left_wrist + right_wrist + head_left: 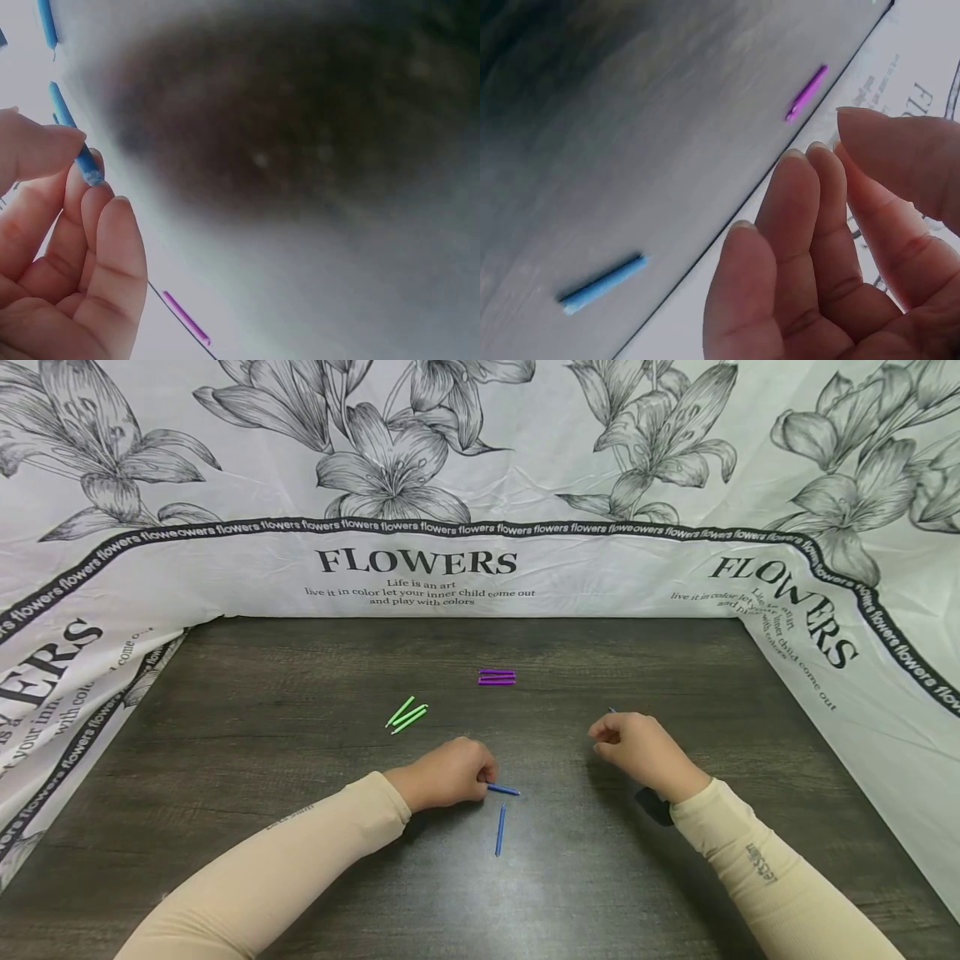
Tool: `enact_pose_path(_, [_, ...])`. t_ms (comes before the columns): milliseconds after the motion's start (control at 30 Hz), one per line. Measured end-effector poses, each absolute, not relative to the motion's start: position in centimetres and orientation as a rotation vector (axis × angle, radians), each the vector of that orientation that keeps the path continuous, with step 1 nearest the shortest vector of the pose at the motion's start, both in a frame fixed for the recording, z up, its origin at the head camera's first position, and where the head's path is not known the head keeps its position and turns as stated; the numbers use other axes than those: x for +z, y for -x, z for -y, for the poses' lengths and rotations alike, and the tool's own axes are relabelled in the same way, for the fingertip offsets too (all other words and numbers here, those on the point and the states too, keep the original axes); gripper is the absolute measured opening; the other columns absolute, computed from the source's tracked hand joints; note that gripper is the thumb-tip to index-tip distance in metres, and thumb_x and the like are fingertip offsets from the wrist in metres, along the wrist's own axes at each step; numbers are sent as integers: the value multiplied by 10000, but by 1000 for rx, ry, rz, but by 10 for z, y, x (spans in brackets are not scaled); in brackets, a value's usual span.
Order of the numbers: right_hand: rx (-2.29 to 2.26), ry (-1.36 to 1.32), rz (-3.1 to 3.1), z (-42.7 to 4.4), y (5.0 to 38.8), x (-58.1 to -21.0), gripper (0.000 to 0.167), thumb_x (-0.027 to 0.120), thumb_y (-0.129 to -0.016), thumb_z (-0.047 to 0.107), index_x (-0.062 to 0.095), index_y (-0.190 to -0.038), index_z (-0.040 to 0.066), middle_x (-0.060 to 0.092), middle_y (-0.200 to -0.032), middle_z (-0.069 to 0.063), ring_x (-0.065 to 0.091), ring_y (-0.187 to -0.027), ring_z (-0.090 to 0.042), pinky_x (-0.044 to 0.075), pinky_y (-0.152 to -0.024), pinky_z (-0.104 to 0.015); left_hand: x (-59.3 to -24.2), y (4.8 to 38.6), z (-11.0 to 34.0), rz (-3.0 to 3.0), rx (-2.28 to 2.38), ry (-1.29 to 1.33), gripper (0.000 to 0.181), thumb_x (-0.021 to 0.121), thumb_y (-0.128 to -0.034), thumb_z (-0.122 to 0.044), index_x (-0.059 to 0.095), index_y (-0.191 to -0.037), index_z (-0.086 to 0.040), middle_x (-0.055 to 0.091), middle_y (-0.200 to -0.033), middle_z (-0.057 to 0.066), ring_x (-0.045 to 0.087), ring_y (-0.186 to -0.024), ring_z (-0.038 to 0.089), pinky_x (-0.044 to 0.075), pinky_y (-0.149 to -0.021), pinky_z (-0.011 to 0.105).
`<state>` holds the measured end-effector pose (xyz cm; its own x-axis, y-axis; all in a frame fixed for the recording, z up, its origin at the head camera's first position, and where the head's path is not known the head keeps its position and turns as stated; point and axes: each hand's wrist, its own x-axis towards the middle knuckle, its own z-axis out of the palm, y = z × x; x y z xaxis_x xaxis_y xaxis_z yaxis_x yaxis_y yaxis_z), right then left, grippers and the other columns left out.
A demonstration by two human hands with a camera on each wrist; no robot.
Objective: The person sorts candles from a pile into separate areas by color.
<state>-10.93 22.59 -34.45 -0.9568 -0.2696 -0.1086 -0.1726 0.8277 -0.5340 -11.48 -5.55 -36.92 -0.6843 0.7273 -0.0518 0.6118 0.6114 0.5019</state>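
Observation:
My left hand (450, 772) pinches a thin blue candle (503, 790) between thumb and fingers; in the left wrist view the held candle (67, 112) sticks out past the thumb. Just below it in the head view lies a second blue candle (500, 831), pointing roughly toward me. Off to the right is my right hand (637, 752), its fingers loosely bent and holding nothing. Beyond that hand the tip of another blue candle (612, 710) peeks out, mostly hidden. The right wrist view has a blue candle (604, 283) flat on the table, apart from the fingers.
Several purple candles (497, 682) lie side by side near the middle back of the dark wooden table (300, 660). Left of them are green candles (409, 717) in a loose group. A white flower-print cloth (600, 577) stands around the back and sides.

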Motion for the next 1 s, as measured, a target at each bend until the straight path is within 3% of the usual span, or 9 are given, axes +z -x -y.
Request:
enact_pose_path(233, [-824,428,-2809,-213,97,-347,159,664,-875,38,688,-1032,30,683,-962,-44,641,-867,-189,526,-712,-341,-370,118,59,-2600,682,-1052,151,636,-729,47,643,-694,-100,528,-662,-70,430,-623,72,388,-579,218])
enact_pose_path(733, [-806,680,-2798,-185,77,-354,148,712,-831,26,717,-967,83,660,-944,19,601,-855,-128,500,-706,-293,-366,131,57,-2610,761,-927,121,644,-825,25,724,-887,-43,676,-859,42,553,-718,91,487,-659,242])
enact_pose_path(1000, [-759,889,-2745,-176,73,-359,166,725,-829,51,729,-986,104,646,-984,59,601,-894,-117,499,-741,-277,-366,140,49,-2625,788,-933,115,642,-801,29,718,-849,-43,656,-779,5,519,-662,84,463,-622,228])
